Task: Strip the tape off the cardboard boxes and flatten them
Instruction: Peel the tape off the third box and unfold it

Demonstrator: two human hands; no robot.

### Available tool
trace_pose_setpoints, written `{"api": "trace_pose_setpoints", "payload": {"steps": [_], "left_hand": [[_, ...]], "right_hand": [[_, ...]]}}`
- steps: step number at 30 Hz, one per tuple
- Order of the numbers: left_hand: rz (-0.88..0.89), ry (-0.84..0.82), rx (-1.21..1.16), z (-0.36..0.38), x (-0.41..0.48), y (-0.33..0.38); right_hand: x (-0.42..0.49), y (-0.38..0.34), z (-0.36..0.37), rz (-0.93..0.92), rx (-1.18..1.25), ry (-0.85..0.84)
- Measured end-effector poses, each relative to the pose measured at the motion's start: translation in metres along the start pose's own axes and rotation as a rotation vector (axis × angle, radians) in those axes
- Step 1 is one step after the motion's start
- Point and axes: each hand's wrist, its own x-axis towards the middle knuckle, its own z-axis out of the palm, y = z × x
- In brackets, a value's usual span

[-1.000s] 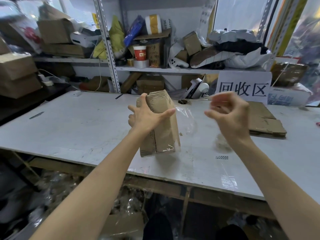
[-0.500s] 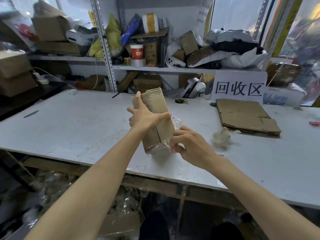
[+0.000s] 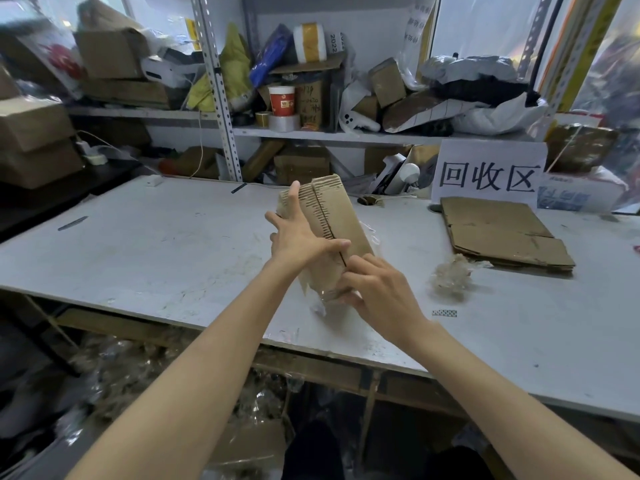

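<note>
The person stands a small cardboard box [image 3: 325, 233] on end over the white counter [image 3: 138, 258], tilted away, so that its seam faces up towards the camera and its lower end sits within reach of the other hand. The left hand [image 3: 298, 237] wraps the box from the left, thumb laid across the front face and the fingers [image 3: 294, 199] spread up the far side, closed firmly enough to keep it steady; this looks like a bracing hold, giving the other hand something to pull against. The right hand [image 3: 372, 289] is curled at the bottom corner of the box, fingertips pinched in against the cardboard where a scrap of clear tape [image 3: 320, 306] hangs loose, though whether it actually has the tape between finger and thumb cannot be told, since the back of the hand hides the tips. The judgement is that peeling of the lower tape is under way and the box is not yet flattened. A crumpled wad of stripped tape [image 3: 450, 278] lies on the counter to the right, and beyond it flattened cardboard [image 3: 498, 230] is stacked below a sign [image 3: 488, 174], presumably the place for finished pieces
</note>
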Motion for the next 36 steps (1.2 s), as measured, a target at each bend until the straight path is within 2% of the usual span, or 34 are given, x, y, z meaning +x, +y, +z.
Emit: {"api": "trace_pose_setpoints", "payload": {"steps": [4, 12, 17, 22, 26, 32, 34, 36], "left_hand": [[0.095, 0.087, 0.076, 0.007, -0.004, -0.001], [0.089, 0.189, 0.147, 0.018, 0.008, 0.0], [0.071, 0.248, 0.062, 0.019, 0.021, -0.004], [0.068, 0.243, 0.012, 0.021, 0.023, -0.004], [0.1, 0.221, 0.015, 0.015, 0.022, -0.007], [0.346, 0.217, -0.064, -0.016, 0.016, -0.01], [0.349, 0.17, -0.002, -0.021, 0.013, -0.008], [0.288, 0.114, 0.036, -0.02, 0.011, -0.012]], "right_hand": [[-0.006, 0.007, 0.006, 0.106, 0.001, 0.013], [0.002, 0.025, 0.002, 0.044, 0.069, -0.123], [0.007, 0.026, 0.002, 0.24, 0.168, 0.068], [0.0, 0.005, 0.022, 0.138, 0.085, 0.145], [0.003, 0.011, 0.024, 0.196, 0.033, 0.172], [0.022, 0.021, 0.007, 0.46, 0.56, 0.137], [0.029, 0.02, 0.001, 0.478, 0.769, 0.124], [0.031, 0.017, 0.0, 0.454, 0.857, 0.127]]}}
